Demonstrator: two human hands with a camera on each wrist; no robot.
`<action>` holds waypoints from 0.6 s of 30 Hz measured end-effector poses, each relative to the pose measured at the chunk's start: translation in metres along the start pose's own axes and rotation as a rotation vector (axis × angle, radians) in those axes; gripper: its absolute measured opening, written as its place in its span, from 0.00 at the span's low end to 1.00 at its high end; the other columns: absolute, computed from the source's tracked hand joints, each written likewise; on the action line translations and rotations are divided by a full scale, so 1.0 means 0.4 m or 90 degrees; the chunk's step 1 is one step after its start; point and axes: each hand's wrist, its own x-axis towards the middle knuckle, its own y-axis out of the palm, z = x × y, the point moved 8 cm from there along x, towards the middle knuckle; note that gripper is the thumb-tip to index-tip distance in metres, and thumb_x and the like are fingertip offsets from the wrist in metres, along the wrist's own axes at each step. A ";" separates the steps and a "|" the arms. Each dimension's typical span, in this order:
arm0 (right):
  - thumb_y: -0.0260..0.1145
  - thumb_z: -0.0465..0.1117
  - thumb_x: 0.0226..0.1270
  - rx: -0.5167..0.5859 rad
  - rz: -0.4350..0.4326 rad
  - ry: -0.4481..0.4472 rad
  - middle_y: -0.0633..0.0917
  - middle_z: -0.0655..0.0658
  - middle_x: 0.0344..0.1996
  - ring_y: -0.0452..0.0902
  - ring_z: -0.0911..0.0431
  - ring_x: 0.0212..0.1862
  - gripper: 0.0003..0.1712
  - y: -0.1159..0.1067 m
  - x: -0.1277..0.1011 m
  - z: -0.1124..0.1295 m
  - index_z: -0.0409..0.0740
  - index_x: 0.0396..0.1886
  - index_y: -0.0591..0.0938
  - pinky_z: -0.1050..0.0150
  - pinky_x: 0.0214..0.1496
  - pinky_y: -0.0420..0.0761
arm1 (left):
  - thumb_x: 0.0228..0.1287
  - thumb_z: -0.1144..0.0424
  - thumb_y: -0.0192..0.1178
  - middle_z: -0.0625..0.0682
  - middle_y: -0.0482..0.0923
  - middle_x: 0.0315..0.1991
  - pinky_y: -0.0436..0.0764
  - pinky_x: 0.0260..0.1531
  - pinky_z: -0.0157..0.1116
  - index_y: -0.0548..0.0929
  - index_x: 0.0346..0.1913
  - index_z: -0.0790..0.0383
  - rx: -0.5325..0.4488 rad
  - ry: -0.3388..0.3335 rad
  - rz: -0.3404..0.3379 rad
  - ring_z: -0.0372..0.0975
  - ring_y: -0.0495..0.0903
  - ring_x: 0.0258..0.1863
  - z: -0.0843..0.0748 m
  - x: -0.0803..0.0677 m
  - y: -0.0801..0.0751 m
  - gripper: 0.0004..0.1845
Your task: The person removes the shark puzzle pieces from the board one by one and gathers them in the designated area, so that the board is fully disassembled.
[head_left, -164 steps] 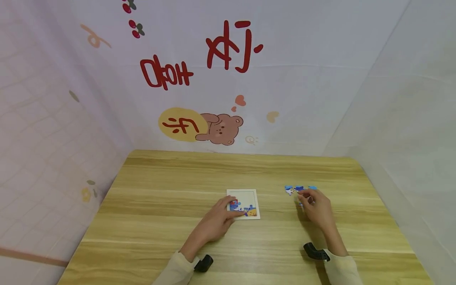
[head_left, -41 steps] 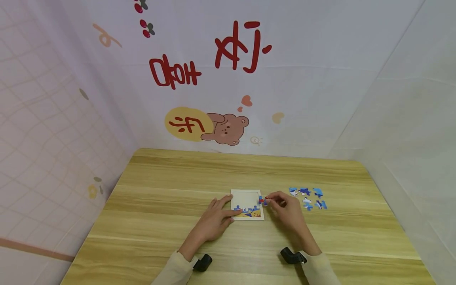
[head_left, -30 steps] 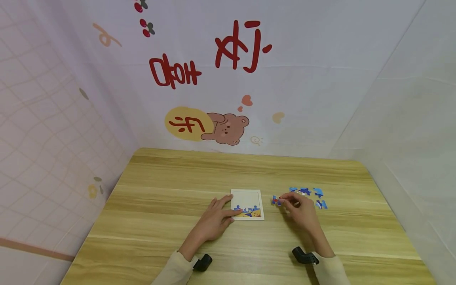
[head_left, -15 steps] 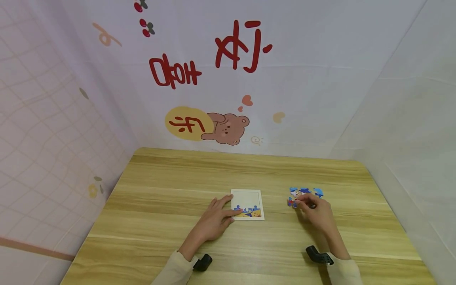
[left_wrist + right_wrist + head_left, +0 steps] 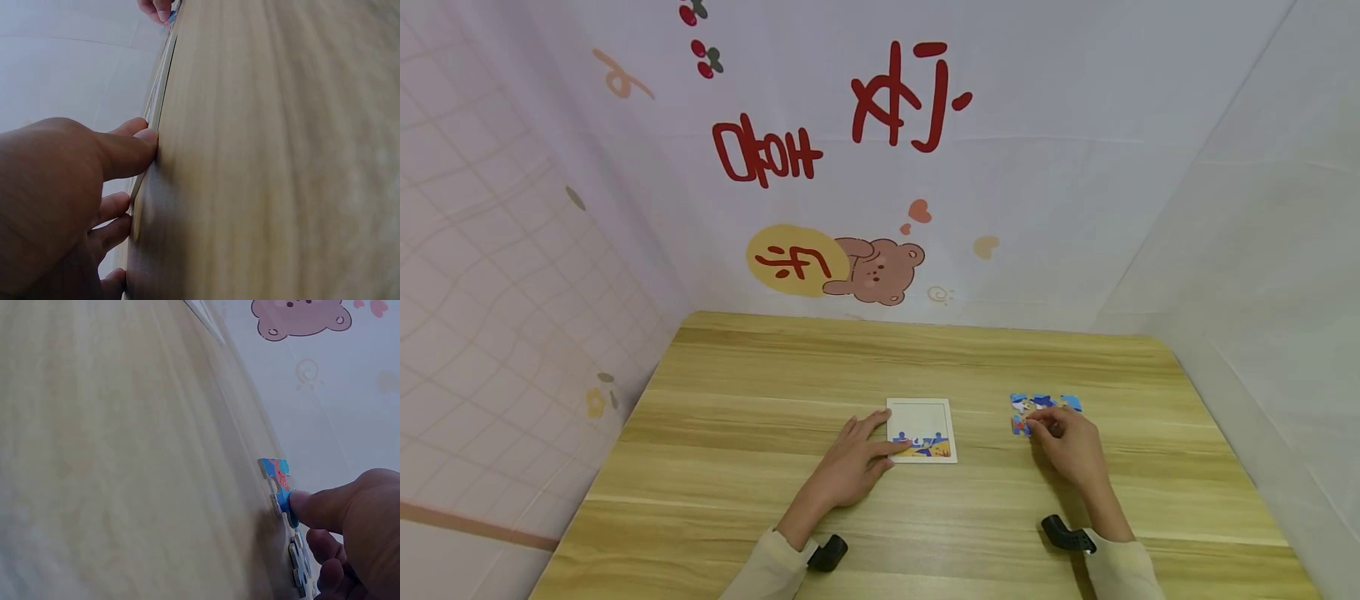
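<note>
- Wooden table (image 5: 760, 492), filling the lower half of the head view; flat and bare of grip, so thin card on it likely slides at a nudge and needs a fingertip under an edge to lift.
- Left hand (image 5: 850, 468), low and left of centre in the head view; fingers straight and flat, pressing the left edge of the puzzle tray (image 5: 922, 417), nothing curled around anything. Same flat press seen in the left wrist view (image 5: 59, 194), fingertips at the tray's thin rim.
- Right hand (image 5: 1067, 442), low and right of centre; thumb and forefinger pinching a puzzle piece (image 5: 1019, 426) at the table surface, other fingers loosely curled.
- Puzzle tray, centre of the head view just above the left fingertips; a thin white card with only its bottom row filled. Probably light and a little bendy, best held down by flat pressure at an edge or corner rather than gripped.
- Loose pieces (image 5: 1043, 402), right of centre, just above the right hand and well apart from the tray; small, flat, likely easy to scatter.
- Pinched piece, close up in the right wrist view (image 5: 277, 478), standing nearly on edge against the table with a fingertip on its lower part. Looks featherlight, stiff for its size, knobs apt to crease; best taken by opposite flat faces near the middle, or by two straight sides, not by a knob.
</note>
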 end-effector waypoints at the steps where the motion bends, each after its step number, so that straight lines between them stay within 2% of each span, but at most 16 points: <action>1: 0.74 0.40 0.67 -0.001 0.002 -0.001 0.79 0.50 0.26 0.66 0.64 0.26 0.03 0.001 0.001 0.002 0.46 0.37 0.91 0.69 0.27 0.67 | 0.75 0.57 0.60 0.56 0.59 0.81 0.49 0.81 0.59 0.81 0.67 0.40 0.000 -0.001 0.001 0.49 0.56 0.81 0.000 0.000 0.001 0.20; 18: 0.74 0.38 0.66 -0.036 0.004 0.000 0.80 0.48 0.29 0.67 0.60 0.28 0.02 0.005 0.005 0.012 0.46 0.37 0.90 0.67 0.29 0.67 | 0.76 0.56 0.59 0.55 0.57 0.81 0.49 0.81 0.58 0.81 0.68 0.40 0.003 -0.010 0.005 0.49 0.56 0.82 0.002 0.002 0.002 0.20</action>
